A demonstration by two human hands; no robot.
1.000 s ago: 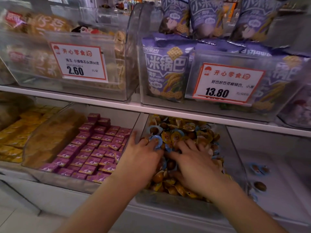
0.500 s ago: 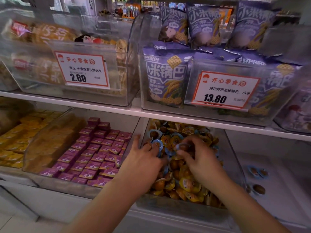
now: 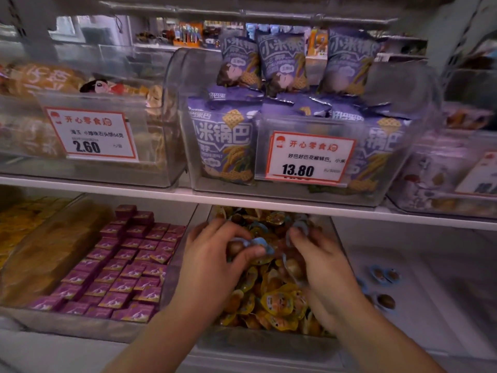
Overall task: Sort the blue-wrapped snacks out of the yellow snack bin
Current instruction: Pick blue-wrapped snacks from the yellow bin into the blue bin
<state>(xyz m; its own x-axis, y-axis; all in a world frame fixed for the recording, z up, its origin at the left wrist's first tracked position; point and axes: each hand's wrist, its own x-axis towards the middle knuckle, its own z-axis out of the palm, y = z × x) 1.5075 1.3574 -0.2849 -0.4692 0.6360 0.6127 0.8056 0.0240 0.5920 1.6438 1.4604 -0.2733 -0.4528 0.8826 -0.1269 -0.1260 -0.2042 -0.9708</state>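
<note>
l hand now pinches blue snacks lifted over yellow bin; 0.5 s ago just resting in pile. r hand curled round another blue one at rear. sorted blues in bin to right. picks underway, more left.

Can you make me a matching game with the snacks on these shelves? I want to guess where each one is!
Things:
1. purple bags
2. little purple boxes
3. yellow-wrapped snacks
4. blue-wrapped snack

Places:
A. piled in the bin under both hands
B. in the left hand's fingers
C. upper shelf, behind the 13.80 price tag
D. lower shelf, in rows left of the hands

Pairs: 1-C, 2-D, 3-A, 4-B
</note>
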